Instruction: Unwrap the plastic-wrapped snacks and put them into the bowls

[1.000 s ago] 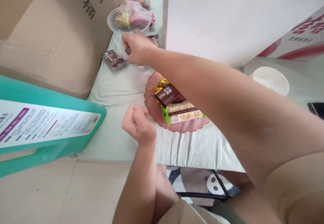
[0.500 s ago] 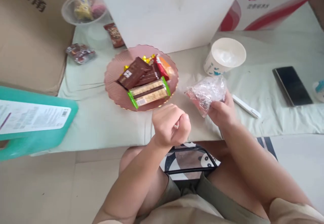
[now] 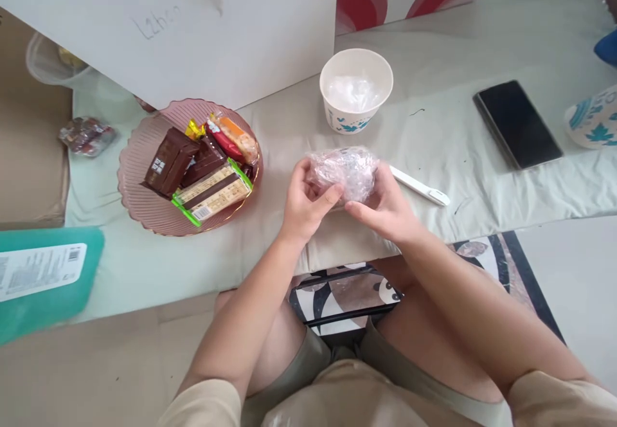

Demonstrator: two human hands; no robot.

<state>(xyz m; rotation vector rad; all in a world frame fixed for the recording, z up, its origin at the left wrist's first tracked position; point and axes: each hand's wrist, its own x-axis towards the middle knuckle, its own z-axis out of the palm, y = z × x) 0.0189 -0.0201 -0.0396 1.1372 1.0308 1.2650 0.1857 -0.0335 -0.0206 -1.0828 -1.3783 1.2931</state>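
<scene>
Between both hands is a crumpled clear plastic wrapper bundle (image 3: 344, 168), shiny and pinkish; what lies inside it cannot be made out. My left hand (image 3: 308, 202) grips its left end, thumb across the front. On the other end, my right hand (image 3: 385, 205) holds it with the thumb low in front. Just behind the bundle stands a paper cup (image 3: 351, 118) with clear plastic inside. A white utility knife or similar slim white tool (image 3: 424, 189) lies right of my right hand. To the left, a pink ribbed plate (image 3: 132, 182) carries several wrapped snacks, including a green-ended biscuit pack (image 3: 214, 192).
A large white box (image 3: 216, 28) stands behind the plate. At the right lie a phone (image 3: 518, 123) and another paper cup (image 3: 595, 118). A small wrapped packet (image 3: 87, 136) and a teal container (image 3: 48, 279) are at the left. The cloth-covered table's front edge runs near my knees.
My left hand has moved from a loose fist in front of the plate to grip the plastic bundle alongside my right hand. The view has shifted to the right.
</scene>
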